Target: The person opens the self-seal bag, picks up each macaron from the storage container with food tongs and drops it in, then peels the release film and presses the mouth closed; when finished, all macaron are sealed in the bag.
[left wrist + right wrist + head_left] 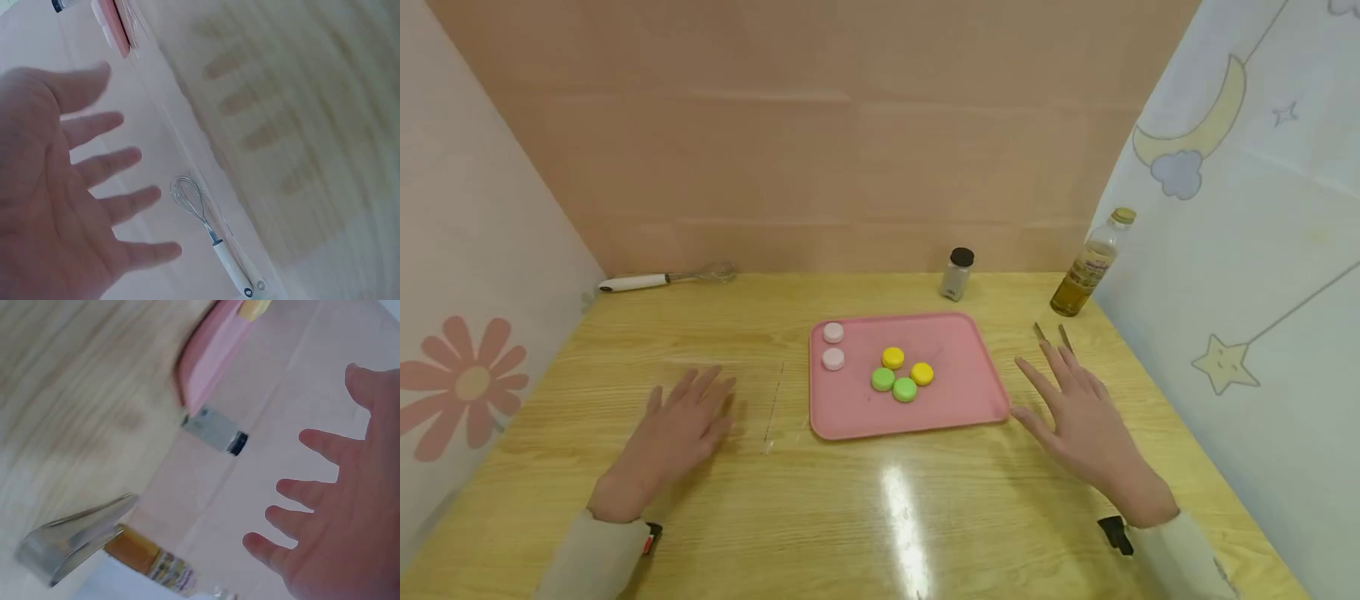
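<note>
My left hand (673, 437) hovers over the table to the left of a pink tray (955, 408), fingers spread and holding nothing. At the tray's right edge my right hand (1090, 425) is also spread, with its fingertips overlapping the metal tongs (78, 534) in the head view. Most of the tongs are hidden there by that hand. On the tray, two pale pink macarons (833, 359) sit along the left side. Two yellow macarons (892, 358) and two green macarons (905, 389) cluster near its middle.
A whisk (636, 282) with a white handle lies at the back left. Behind the tray stands a small black-capped jar (956, 277). An oil bottle (1084, 271) is at the back right, close to the side wall (1285, 250). A transparent strip (773, 408) lies left of the tray.
</note>
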Demonstrator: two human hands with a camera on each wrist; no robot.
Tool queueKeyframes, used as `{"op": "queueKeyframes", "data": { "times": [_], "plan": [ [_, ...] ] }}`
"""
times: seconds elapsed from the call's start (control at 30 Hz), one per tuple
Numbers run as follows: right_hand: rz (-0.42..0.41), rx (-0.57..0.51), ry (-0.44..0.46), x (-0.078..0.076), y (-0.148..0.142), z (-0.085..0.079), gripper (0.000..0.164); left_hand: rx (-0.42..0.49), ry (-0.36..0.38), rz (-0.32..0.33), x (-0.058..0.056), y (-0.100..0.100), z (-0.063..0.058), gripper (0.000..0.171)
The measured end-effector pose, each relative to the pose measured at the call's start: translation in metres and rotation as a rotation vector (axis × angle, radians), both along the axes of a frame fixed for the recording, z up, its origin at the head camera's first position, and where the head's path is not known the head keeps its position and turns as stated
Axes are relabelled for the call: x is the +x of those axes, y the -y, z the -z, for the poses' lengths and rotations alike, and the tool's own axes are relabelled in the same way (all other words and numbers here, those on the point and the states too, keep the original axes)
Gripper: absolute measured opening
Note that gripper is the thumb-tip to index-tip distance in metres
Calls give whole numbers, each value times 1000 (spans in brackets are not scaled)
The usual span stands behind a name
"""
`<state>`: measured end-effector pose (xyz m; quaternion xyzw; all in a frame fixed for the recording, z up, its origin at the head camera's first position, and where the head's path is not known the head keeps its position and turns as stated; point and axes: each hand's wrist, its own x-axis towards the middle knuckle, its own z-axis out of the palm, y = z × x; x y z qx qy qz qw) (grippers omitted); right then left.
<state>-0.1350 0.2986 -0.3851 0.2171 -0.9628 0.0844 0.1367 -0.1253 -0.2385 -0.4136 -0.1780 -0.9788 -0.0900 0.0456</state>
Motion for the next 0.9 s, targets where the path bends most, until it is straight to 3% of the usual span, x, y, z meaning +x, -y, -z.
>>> {"op": "queueKeyframes", "data": {
  "times": [0.13,0.33,0.5,0.77,0.9],
  "plan": [
    [-59,-12,-53,4,19,-6,63,-4,-27,56,-3,3,2,45],
    [-215,-64,-131,4,57,-5,58,57,-71,164,-11,9,10,44],
    [-316,-69,-113,0,100,-1,59,97,-121,257,-19,13,15,46],
    [-437,-37,-127,-12,168,9,53,137,-29,242,-24,11,11,46],
    [-469,23,-84,-18,199,13,54,132,-2,252,-26,10,9,47]
  ]
}}
